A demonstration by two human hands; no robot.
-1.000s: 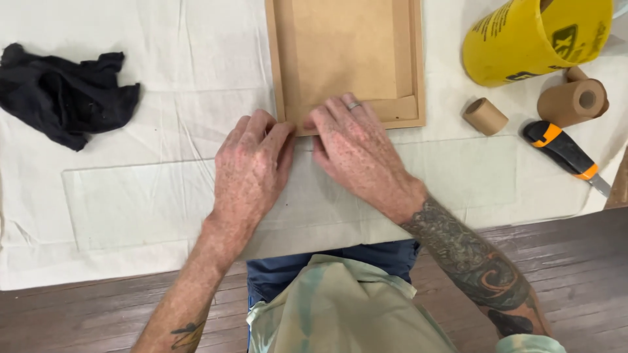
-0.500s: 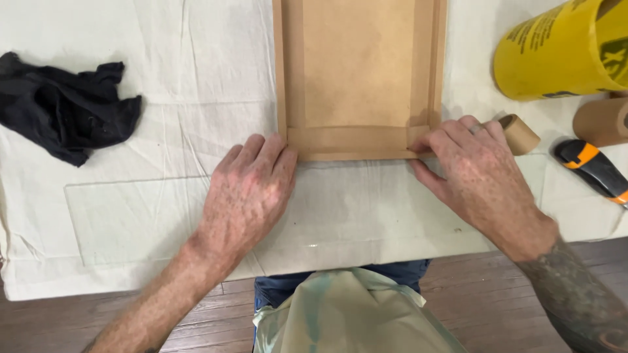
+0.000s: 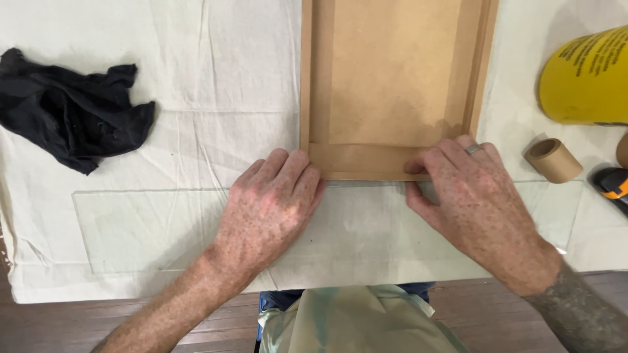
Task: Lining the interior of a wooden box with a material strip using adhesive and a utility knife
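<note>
While both palms lie flat on the clear glass pane [image 3: 150,229], left hand [image 3: 271,206] and right hand [image 3: 468,199] fingertips, spread and gripping nothing, touch the brown fibreboard frame [image 3: 392,85].

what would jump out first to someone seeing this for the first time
Two hands at centre: the left hand and right hand press on a clear glass pane, fingertips on the near edge of a brown frame. A crumpled black cloth lies far left, and a yellow tub at top right.

A yellow tub [image 3: 585,78] with a black-printed label is seen at the right edge, lying on its side, partly cut off by the frame.
</note>
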